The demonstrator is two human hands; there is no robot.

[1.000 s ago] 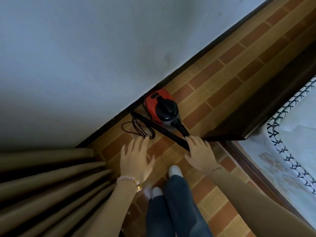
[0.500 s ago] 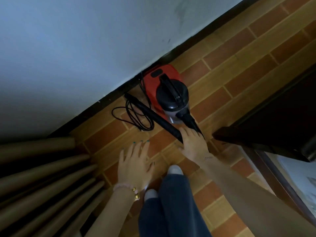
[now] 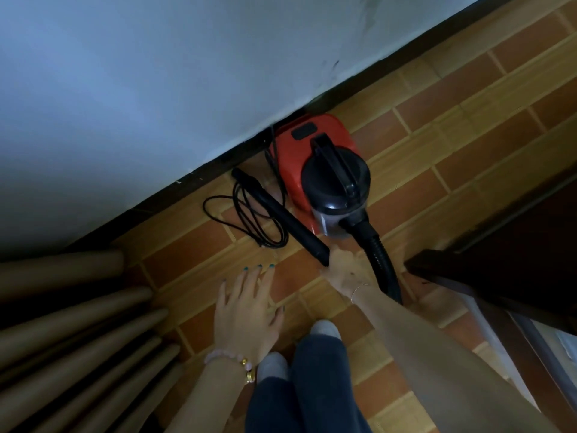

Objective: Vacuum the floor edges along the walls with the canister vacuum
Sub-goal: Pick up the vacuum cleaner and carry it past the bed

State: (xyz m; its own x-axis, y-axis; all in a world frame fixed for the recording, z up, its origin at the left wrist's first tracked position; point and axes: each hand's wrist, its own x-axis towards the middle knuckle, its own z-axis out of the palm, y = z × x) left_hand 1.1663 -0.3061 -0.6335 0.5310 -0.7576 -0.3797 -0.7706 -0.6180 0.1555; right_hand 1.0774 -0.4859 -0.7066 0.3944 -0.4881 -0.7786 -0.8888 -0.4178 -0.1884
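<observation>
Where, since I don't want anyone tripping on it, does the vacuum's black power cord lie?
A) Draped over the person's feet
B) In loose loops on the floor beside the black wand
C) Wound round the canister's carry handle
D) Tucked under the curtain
B: the power cord lies in loose loops on the tiled floor, right beside the black wand and close to the red canister vacuum.

wall [image 3: 156, 73]: pale blue-grey | skirting [image 3: 193, 185]: dark | floor [image 3: 452, 89]: brick-pattern tiles | left: tan curtain folds [image 3: 78, 323] | right: dark wood [image 3: 515, 245], perhaps a door
</observation>
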